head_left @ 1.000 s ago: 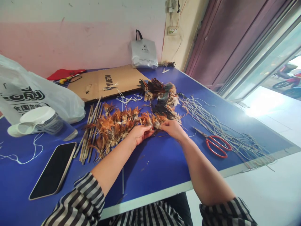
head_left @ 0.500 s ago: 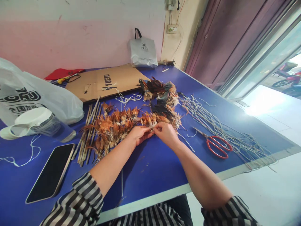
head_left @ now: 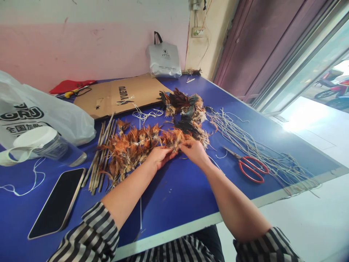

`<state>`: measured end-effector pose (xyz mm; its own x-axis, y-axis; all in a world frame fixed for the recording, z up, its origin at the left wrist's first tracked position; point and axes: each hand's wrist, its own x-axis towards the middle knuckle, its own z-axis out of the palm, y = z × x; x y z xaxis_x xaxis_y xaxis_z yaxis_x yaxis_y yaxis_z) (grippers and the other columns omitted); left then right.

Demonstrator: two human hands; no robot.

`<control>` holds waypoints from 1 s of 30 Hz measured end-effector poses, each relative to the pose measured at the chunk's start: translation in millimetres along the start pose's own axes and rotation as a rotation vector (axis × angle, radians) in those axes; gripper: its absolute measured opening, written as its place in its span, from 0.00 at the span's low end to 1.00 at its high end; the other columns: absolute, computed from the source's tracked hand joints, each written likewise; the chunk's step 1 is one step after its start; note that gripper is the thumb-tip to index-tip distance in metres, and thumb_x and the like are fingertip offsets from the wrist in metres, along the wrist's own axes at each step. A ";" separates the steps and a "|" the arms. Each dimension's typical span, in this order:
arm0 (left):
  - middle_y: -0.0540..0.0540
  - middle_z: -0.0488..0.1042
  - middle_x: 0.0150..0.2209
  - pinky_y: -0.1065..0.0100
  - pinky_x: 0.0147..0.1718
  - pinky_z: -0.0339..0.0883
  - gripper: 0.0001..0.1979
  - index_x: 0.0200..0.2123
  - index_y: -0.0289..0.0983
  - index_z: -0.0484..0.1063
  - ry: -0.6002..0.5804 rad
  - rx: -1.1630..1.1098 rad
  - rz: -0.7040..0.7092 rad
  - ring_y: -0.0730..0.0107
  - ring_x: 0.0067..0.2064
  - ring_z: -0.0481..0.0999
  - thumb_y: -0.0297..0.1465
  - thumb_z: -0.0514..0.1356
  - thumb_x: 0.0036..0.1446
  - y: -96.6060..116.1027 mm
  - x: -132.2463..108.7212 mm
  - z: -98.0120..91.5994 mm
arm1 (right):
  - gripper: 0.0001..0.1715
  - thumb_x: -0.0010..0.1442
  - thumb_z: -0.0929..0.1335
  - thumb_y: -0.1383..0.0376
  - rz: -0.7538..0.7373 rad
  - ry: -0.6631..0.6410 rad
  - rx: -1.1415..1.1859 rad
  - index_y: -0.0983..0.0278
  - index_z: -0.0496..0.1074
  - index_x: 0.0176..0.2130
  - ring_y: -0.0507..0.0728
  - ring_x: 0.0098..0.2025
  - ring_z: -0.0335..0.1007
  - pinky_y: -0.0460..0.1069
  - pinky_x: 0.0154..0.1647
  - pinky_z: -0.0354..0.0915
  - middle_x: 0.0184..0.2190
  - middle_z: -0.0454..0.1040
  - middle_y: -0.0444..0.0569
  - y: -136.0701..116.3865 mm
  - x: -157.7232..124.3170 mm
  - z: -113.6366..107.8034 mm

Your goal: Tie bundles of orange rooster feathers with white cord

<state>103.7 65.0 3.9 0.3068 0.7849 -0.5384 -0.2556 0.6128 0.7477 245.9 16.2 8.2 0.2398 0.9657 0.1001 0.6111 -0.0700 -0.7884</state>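
My left hand [head_left: 161,156] is closed on the lower end of an orange-brown feather bunch [head_left: 172,139]. At the bunch's right side, my right hand [head_left: 192,150] has its thumb and finger pinched at its base; the fingertips are partly lost among the feathers. Left of my hands lies a row of orange feather bunches [head_left: 131,145], tied with pale string. Dark and brown feather bunches [head_left: 188,109] lie just beyond my right hand. A white string [head_left: 215,164] runs out on the table beside my right wrist.
Red-handled scissors [head_left: 252,168] and many loose cords [head_left: 253,145] lie on the right. Thin sticks [head_left: 101,156], a phone [head_left: 57,203], a clear cup [head_left: 58,147] and a white plastic bag [head_left: 54,112] are on the left. Behind are flat cardboard [head_left: 122,92] and a silver bag [head_left: 165,60].
My right hand has shifted slightly right, away from my left, and its fingers have opened out a little. More of the orange bunch shows between the hands. The view has moved slightly.
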 end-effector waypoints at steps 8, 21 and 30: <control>0.44 0.75 0.22 0.75 0.23 0.71 0.04 0.26 0.27 0.71 -0.030 0.017 -0.015 0.72 0.23 0.76 0.16 0.61 0.47 0.7 -1.7 -1.3 | 0.23 0.48 0.65 0.50 0.180 -0.061 0.155 0.66 0.67 0.19 0.47 0.15 0.54 0.43 0.16 0.50 0.13 0.62 0.41 1.0 6.7 10.9; 0.41 0.77 0.27 0.76 0.25 0.72 0.04 0.30 0.27 0.74 -0.107 0.008 -0.008 0.71 0.26 0.77 0.17 0.60 0.49 1.3 -5.5 -3.8 | 0.15 0.47 0.64 0.58 0.200 -0.038 0.265 0.66 0.64 0.19 0.45 0.14 0.49 0.42 0.16 0.48 0.11 0.57 0.38 4.8 10.4 19.7; 0.41 0.76 0.23 0.74 0.27 0.72 0.02 0.24 0.27 0.74 -0.117 0.164 0.123 0.71 0.25 0.76 0.21 0.65 0.44 -5.9 -7.4 -2.2 | 0.13 0.48 0.65 0.60 0.149 -0.054 0.088 0.67 0.69 0.19 0.48 0.17 0.60 0.42 0.17 0.53 0.15 0.68 0.44 1.5 10.6 16.1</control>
<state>101.0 55.8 2.6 0.3894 0.8309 -0.3975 -0.1486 0.4826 0.8632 237.2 30.4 -1.7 0.2804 0.9585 -0.0526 0.5027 -0.1933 -0.8425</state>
